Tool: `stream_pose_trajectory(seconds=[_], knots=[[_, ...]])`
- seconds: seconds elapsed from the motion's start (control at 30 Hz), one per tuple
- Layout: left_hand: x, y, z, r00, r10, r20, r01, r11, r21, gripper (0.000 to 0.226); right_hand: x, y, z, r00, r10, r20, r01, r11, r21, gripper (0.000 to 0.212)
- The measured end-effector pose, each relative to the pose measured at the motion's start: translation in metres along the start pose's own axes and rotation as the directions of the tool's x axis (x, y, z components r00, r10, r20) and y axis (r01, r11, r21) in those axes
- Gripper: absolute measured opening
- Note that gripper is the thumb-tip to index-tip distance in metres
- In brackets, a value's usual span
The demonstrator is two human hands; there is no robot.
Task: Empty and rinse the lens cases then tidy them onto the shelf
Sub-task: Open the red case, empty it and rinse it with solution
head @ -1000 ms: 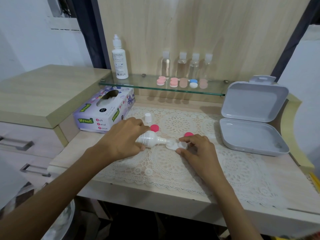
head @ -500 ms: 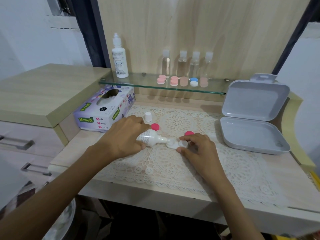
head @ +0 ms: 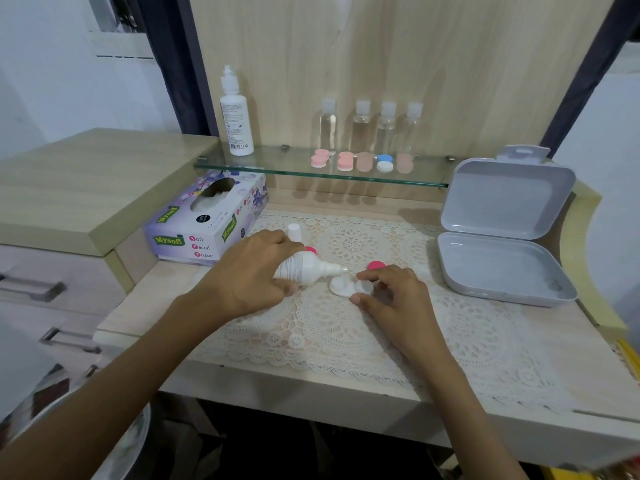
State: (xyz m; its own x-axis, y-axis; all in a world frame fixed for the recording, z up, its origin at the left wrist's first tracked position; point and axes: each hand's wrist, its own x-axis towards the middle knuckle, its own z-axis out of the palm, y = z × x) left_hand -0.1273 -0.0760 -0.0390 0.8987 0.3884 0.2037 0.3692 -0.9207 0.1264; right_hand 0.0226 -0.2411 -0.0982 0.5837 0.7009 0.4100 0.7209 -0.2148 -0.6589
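A white lens case (head: 349,287) with both wells uncovered lies on the lace mat (head: 467,327). My right hand (head: 394,299) pinches its right well between thumb and fingers. My left hand (head: 249,275) grips a small white solution bottle (head: 308,268) tipped on its side, nozzle pointing at the case's left well. Two pink caps (head: 376,265) (head: 311,250) lie on the mat behind my hands, and the bottle's white cap (head: 294,232) stands further back. Several closed lens cases (head: 346,161) sit on the glass shelf (head: 277,168).
A tall white bottle (head: 236,116) and several clear bottles (head: 362,126) stand on the shelf. A tissue box (head: 207,220) lies at the left, an open grey plastic box (head: 502,237) at the right. Drawers (head: 31,289) lie left of the table.
The bottle's nozzle has lifted slightly back from the case's left well. My right hand keeps its pinch on the case. The view shifted a little.
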Motion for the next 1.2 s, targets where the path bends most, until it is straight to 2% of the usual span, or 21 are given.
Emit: stream_pose_trajectory(seconds=[0.37,0.73,1.2], knots=[[0.015,0.028,-0.009,0.985,0.173,-0.008,-0.168,0.966,0.195,0.047,0.001,-0.001,0.001,1.000,0.007,0.006,-0.007,1.000,-0.001,0.030],[0.019,0.037,-0.016,0.983,0.181,0.028,-0.181,0.930,0.320,0.039,-0.001,0.000,0.000,1.000,0.026,0.006,-0.026,0.999,0.047,0.031],[0.020,0.040,-0.018,0.980,0.194,0.038,-0.195,0.922,0.334,0.031,-0.001,-0.003,-0.002,0.999,0.036,0.005,-0.037,0.996,0.077,0.029]])
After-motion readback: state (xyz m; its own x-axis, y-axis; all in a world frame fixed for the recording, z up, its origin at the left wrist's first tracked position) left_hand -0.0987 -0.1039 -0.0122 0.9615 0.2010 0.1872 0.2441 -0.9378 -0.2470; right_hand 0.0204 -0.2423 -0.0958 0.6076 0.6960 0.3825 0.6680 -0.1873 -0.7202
